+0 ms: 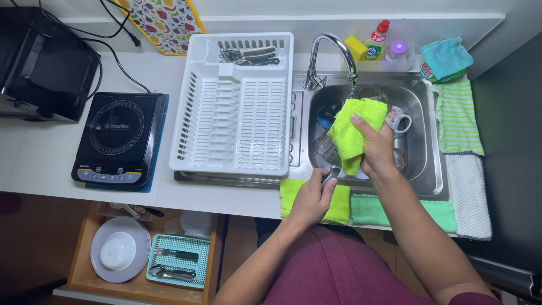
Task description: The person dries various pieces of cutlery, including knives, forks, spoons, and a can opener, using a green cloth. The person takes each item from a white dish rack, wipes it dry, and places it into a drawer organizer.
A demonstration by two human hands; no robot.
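Over a stainless-steel sink (432, 169), a person's right hand (375, 148) closes its fingers around a soft, fuzzy lime-green cloth (353, 133) that is bunched over the upper end of a utensil. The left hand (312, 197) curls tightly around the utensil's slim grey metal handle (331, 175), whose long axis slants up and to the right into the cloth. A white slatted plastic dish rack (234, 104) sits just beside the sink.

Behind the sink, a yellow-labelled dish soap bottle (376, 40) with red cap stands beside a purple-lidded clear jar (398, 52).
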